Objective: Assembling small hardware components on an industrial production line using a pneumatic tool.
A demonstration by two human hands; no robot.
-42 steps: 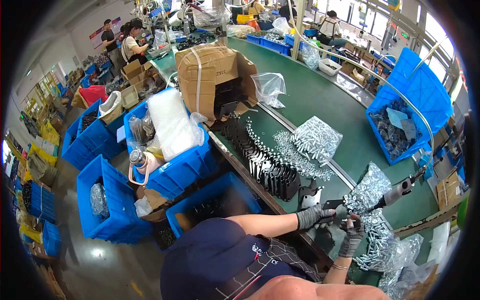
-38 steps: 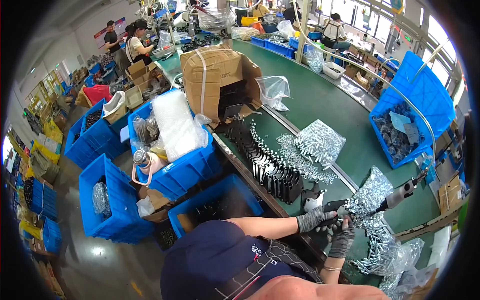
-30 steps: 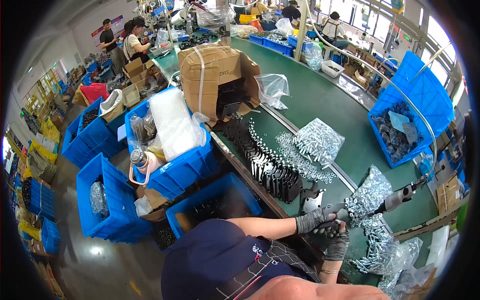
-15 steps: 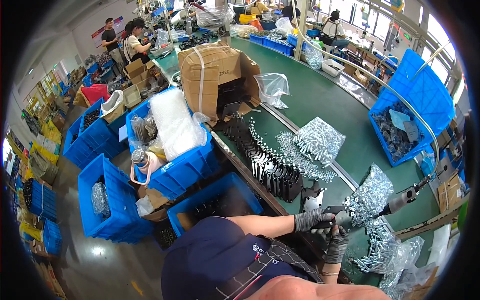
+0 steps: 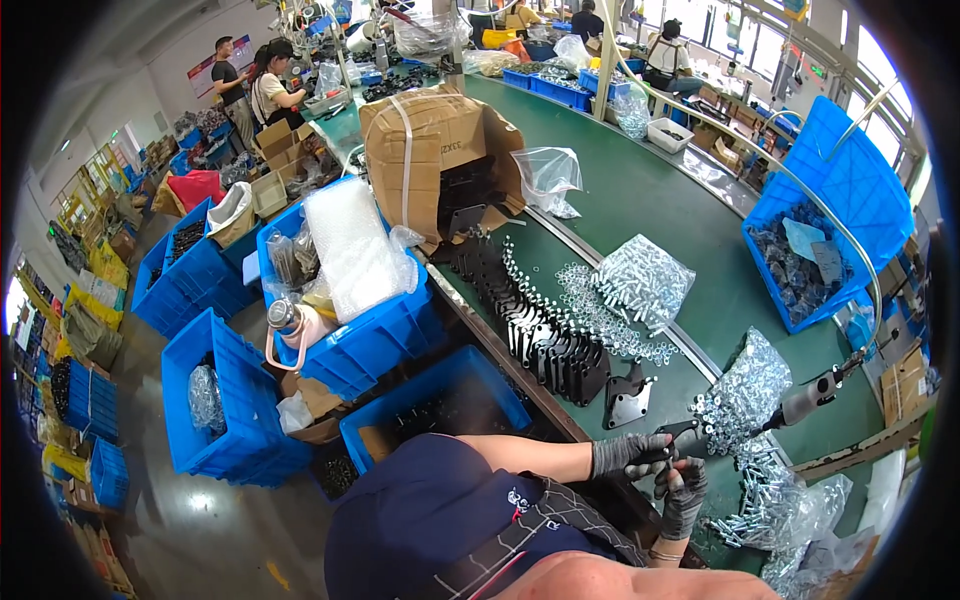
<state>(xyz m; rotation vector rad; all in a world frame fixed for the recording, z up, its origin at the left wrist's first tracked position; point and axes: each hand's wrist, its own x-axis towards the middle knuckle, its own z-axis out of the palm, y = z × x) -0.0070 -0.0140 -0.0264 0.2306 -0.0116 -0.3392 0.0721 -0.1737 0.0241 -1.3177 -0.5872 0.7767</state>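
Both hands wear grey gloves and meet at the near edge of the green bench point(image 5: 680, 200). My left hand point(image 5: 628, 456) is shut on a small black metal bracket point(image 5: 682, 430) that sticks out to its right. My right hand point(image 5: 684, 496) sits just below, fingers curled and touching the left hand; what it holds is hidden. A grey power screwdriver point(image 5: 808, 400) hangs on a cable to the right, apart from both hands. One flat black plate point(image 5: 626, 396) lies just above the left hand.
A row of black brackets point(image 5: 535, 325) stands on the bench beside loose washers point(image 5: 590, 305) and clear bags of silver screws point(image 5: 748, 385) point(image 5: 640, 280). A cardboard box point(image 5: 430, 150) is further back. Blue bins point(image 5: 350, 330) point(image 5: 830, 230) flank the bench. Other people work far off.
My right hand has dropped lower and closed in under the left hand. The left hand and the bracket have stayed almost in place. The hanging screwdriver has swung slightly.
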